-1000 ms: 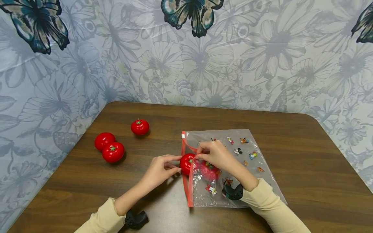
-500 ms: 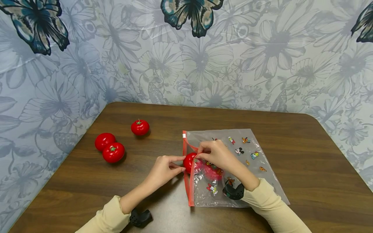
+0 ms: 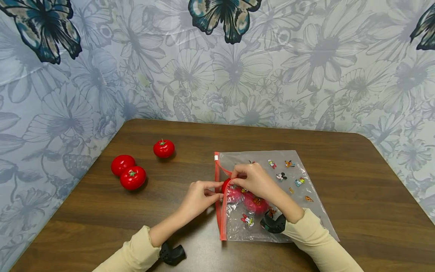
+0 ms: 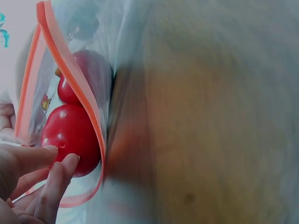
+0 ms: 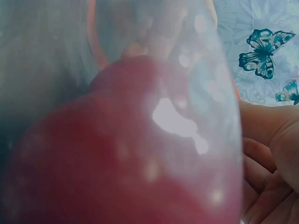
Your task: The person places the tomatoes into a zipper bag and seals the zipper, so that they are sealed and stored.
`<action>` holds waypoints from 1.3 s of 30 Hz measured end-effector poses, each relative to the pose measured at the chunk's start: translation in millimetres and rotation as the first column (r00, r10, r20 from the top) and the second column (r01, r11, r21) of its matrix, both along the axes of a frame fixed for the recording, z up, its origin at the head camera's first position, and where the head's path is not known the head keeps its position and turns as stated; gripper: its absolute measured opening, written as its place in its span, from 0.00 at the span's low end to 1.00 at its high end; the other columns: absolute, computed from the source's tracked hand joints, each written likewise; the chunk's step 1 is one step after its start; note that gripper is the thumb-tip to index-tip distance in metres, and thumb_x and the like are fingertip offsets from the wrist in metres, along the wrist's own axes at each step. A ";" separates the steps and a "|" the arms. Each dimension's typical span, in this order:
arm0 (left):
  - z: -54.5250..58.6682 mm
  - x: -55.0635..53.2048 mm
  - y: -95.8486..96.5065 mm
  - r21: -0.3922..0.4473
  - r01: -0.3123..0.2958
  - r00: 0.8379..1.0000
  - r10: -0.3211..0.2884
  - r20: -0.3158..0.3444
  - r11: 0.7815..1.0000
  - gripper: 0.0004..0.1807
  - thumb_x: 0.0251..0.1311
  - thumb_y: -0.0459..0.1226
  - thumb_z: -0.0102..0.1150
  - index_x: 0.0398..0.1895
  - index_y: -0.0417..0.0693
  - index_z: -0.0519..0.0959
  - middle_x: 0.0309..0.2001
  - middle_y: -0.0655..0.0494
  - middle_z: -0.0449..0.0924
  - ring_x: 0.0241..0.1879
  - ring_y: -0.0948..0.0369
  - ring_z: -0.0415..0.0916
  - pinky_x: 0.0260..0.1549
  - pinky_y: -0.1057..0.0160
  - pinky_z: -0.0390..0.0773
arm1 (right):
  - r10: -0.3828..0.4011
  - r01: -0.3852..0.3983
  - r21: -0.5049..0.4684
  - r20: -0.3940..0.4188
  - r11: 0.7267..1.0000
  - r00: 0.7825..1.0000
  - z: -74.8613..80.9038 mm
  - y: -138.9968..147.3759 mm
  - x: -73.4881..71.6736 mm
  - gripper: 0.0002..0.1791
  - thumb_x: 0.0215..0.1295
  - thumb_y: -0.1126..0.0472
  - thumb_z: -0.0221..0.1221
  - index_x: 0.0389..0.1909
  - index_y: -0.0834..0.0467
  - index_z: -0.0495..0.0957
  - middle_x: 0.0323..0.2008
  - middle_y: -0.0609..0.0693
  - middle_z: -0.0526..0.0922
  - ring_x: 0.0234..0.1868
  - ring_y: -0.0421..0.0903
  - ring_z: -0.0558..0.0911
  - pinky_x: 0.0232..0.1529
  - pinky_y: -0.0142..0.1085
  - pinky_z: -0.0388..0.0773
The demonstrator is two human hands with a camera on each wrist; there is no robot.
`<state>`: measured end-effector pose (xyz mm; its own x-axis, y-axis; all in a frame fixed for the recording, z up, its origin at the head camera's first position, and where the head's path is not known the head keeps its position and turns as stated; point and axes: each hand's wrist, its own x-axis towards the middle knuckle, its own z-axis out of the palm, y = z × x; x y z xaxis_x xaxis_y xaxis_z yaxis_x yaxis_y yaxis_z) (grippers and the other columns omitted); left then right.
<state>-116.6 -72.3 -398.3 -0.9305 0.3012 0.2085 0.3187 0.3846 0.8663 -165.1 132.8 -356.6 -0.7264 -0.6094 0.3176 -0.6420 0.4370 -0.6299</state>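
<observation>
The left-hand grip (image 3: 201, 198), fingertips apart, presses the tomato (image 4: 77, 126) directly to its right inside the zip bag (image 3: 289, 177), whose rim the right-hand grip (image 3: 253, 179) pinches.

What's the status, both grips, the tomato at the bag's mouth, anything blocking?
Left grip touching the tomato. Right grip pinching the bag by its orange edge. Tomato mostly inside. Second tomato ahead in bag, possibly in the way.

Hands (image 3: 201, 199) (image 3: 252, 181) hold a red tomato (image 3: 225, 185) — and a clear bag (image 3: 289, 202).
</observation>
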 end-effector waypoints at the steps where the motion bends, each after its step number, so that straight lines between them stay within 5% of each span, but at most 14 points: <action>1: -0.3 0.3 1.0 0.014 -0.003 1.000 0.003 0.014 1.000 0.16 0.52 0.29 0.67 0.45 0.35 0.82 0.41 0.46 0.82 0.29 0.66 0.81 0.24 0.69 0.79 | -0.003 0.003 0.001 -0.002 1.000 1.000 0.2 0.1 0.1 0.09 0.52 0.65 0.68 0.22 0.51 0.77 0.24 0.38 0.81 0.25 0.32 0.76 0.25 0.30 0.74; 9: -5.1 0.5 6.6 0.177 0.038 0.989 -0.062 0.131 0.983 0.15 0.56 0.25 0.59 0.48 0.34 0.80 0.44 0.41 0.80 0.33 0.58 0.82 0.29 0.64 0.80 | -0.020 0.020 0.012 0.010 1.000 1.000 -0.3 0.6 0.8 0.10 0.54 0.65 0.67 0.22 0.49 0.77 0.24 0.37 0.81 0.25 0.32 0.77 0.26 0.31 0.75; 18: -8.5 3.4 12.3 0.353 0.117 0.937 -0.221 0.269 0.928 0.18 0.63 0.23 0.46 0.56 0.25 0.70 0.49 0.33 0.75 0.42 0.51 0.79 0.41 0.61 0.78 | -0.026 0.026 0.022 0.002 0.999 1.000 0.0 0.3 1.3 0.10 0.53 0.65 0.68 0.22 0.50 0.78 0.22 0.35 0.79 0.22 0.33 0.74 0.23 0.31 0.72; 28: -13.7 3.5 17.0 0.439 0.267 0.850 -0.424 0.312 0.858 0.19 0.71 0.30 0.38 0.59 0.23 0.66 0.51 0.35 0.73 0.49 0.54 0.74 0.50 0.57 0.73 | 0.002 -0.002 0.003 0.002 1.000 1.000 -3.6 -1.1 0.0 0.10 0.52 0.67 0.67 0.21 0.51 0.78 0.20 0.36 0.77 0.22 0.33 0.73 0.24 0.30 0.73; 35: -14.5 2.6 15.5 0.479 0.301 0.780 -0.502 0.374 0.825 0.22 0.72 0.33 0.38 0.63 0.26 0.61 0.56 0.37 0.70 0.52 0.56 0.71 0.52 0.57 0.71 | 0.007 -0.007 0.002 0.023 1.000 1.000 -2.0 -1.9 1.2 0.10 0.53 0.66 0.67 0.20 0.51 0.77 0.20 0.36 0.78 0.21 0.33 0.73 0.22 0.30 0.73; 39: -13.6 1.0 13.6 0.486 0.306 0.768 -0.514 0.381 0.818 0.23 0.72 0.34 0.39 0.65 0.28 0.59 0.58 0.37 0.69 0.53 0.55 0.71 0.52 0.57 0.70 | 0.014 -0.014 -0.004 0.028 1.000 1.000 -2.4 -2.1 0.7 0.10 0.53 0.66 0.67 0.21 0.51 0.77 0.20 0.36 0.78 0.21 0.33 0.73 0.22 0.30 0.72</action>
<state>-115.6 -58.6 -411.9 -0.7397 0.6715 -0.0445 -0.1244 -0.0715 0.9896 -164.4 130.8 -359.0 -0.7262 -0.6188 0.2995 -0.6303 0.4255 -0.6493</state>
